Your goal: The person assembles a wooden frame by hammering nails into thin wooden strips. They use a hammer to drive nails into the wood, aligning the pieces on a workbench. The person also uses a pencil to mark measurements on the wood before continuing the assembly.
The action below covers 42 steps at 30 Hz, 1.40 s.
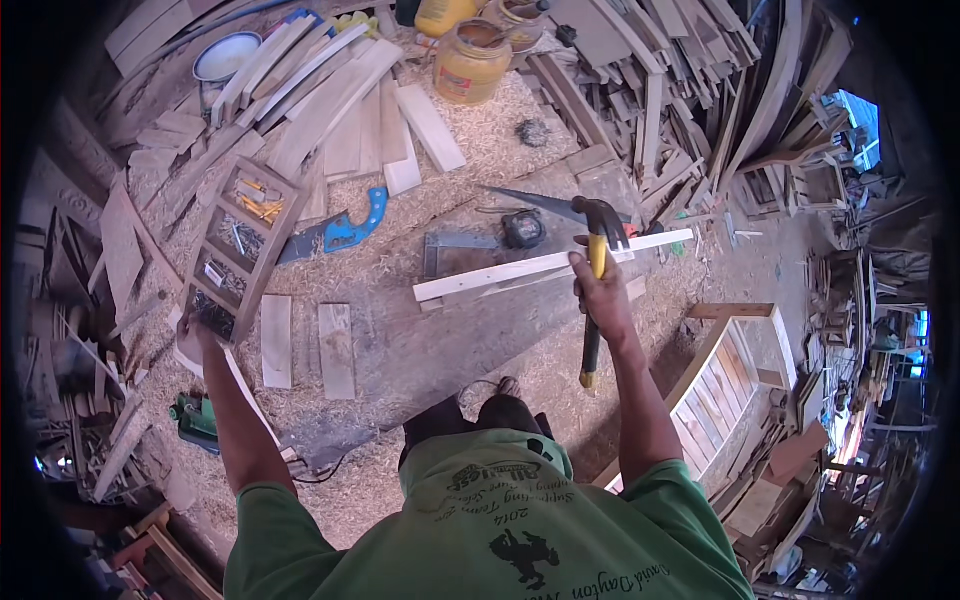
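Note:
My right hand [604, 296] is wrapped round the handle of a claw hammer [597, 250] with a black and yellow grip, its head up. Behind the hammer, a long pale wood strip [530, 272] lies across the bench, with another piece partly under it. At the left, my left hand [196, 326] is at the near end of a wooden compartment tray [283, 208]. Dark small nails [212, 312] fill the compartment beside it. The fingers are too small and partly hidden to make out. Other compartments hold yellow pieces and more nails.
A blue-handled saw [350, 228], a tape measure [523, 229] and a metal square [436, 252] lie beyond the strip. Two short boards [337, 350] rest nearer me. Jars [470, 65] and stacked boards [335, 100] stand at the back; a wooden frame [715, 385] is at right.

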{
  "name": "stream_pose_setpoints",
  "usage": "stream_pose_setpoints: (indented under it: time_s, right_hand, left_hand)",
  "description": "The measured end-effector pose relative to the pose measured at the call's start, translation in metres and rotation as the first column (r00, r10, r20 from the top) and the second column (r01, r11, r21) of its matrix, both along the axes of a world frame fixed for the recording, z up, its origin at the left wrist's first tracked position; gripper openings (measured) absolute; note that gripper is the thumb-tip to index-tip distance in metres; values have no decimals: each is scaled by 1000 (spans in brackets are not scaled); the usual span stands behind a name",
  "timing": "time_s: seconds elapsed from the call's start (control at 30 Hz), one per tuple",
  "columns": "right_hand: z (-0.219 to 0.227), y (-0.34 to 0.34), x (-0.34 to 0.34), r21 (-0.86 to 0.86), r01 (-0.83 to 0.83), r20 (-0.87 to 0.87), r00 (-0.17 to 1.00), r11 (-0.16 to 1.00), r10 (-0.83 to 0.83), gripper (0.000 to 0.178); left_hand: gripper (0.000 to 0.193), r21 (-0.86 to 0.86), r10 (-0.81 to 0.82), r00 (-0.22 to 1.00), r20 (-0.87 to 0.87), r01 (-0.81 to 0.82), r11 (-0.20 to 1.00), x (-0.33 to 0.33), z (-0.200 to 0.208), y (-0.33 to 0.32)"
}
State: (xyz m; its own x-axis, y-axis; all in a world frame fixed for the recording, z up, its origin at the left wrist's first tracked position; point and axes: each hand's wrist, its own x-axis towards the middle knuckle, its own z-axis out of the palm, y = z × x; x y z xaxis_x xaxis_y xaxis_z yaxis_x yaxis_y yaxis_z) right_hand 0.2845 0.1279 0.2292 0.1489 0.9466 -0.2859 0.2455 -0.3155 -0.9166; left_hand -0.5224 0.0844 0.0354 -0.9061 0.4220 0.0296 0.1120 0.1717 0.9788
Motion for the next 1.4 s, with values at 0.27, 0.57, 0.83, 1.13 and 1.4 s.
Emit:
stream_pose_setpoints:
  time_s: [0.27,0.57,0.83,1.13,1.4]
  right_hand:
    - [-20,4,11,76,6,-38,999,997,-3,45]
    - [-36,8,11,182,-5,-63,998,983,17,46]
    - [-60,9,20,285,-7,98,995,959,-22,42]
    - [-59,5,20,286,-26,131,991,958,-12,40]
    - [-69,8,22,343,-75,169,985,936,17,41]
  left_hand:
    - [21,165,-151,948,279,107,980,131,101,1]
    - [10,165,-439,884,163,414,895,422,218,-29]
    - [15,163,-705,705,-71,706,689,588,208,13]
    - [16,-199,-738,600,-309,718,667,636,155,27]
    - [19,-299,-726,558,-401,669,680,641,144,24]
